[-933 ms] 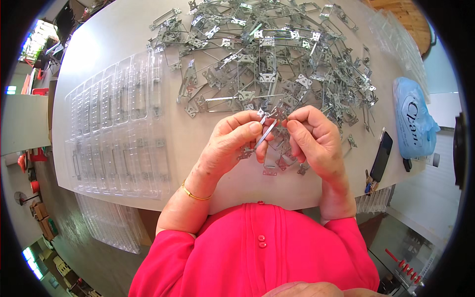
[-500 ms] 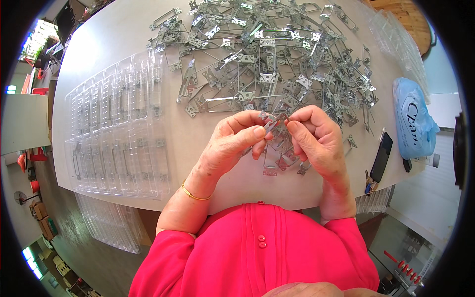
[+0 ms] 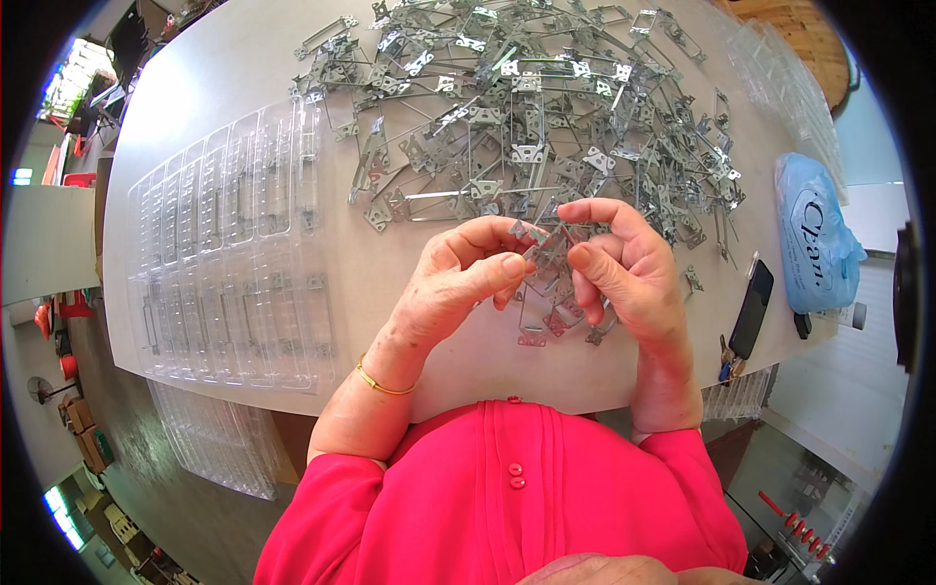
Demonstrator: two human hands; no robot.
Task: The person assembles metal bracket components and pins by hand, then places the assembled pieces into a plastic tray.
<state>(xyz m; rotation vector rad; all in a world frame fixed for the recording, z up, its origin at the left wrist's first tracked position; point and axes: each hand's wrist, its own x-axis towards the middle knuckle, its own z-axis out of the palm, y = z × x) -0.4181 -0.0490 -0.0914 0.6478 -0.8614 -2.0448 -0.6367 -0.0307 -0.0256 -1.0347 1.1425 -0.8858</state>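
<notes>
Over the near side of a heap of thin metal brackets (image 3: 526,154), my two hands are close together. My left hand (image 3: 453,278), wearing a thin gold bangle, is closed with its thumb and fingertips on a small silvery metal bracket (image 3: 529,234). Just to the right, my right hand (image 3: 629,273) has its index finger stretched out and its thumb apart from it, beside the bracket's right end. I see nothing gripped between that thumb and index finger; its lower fingers are curled. More brackets behind the fingers make the held piece's outline hard to follow.
Clear plastic trays (image 3: 229,253) holding several brackets lie on the left of the white table (image 3: 390,361). At the right are a blue plastic bag (image 3: 817,234), a black phone (image 3: 753,310) and some keys (image 3: 729,363). More clear trays (image 3: 790,97) lie at the far right.
My right hand's thumb and index finger have parted from their pinch at the bracket. My left hand keeps its place, with the bracket slightly turned.
</notes>
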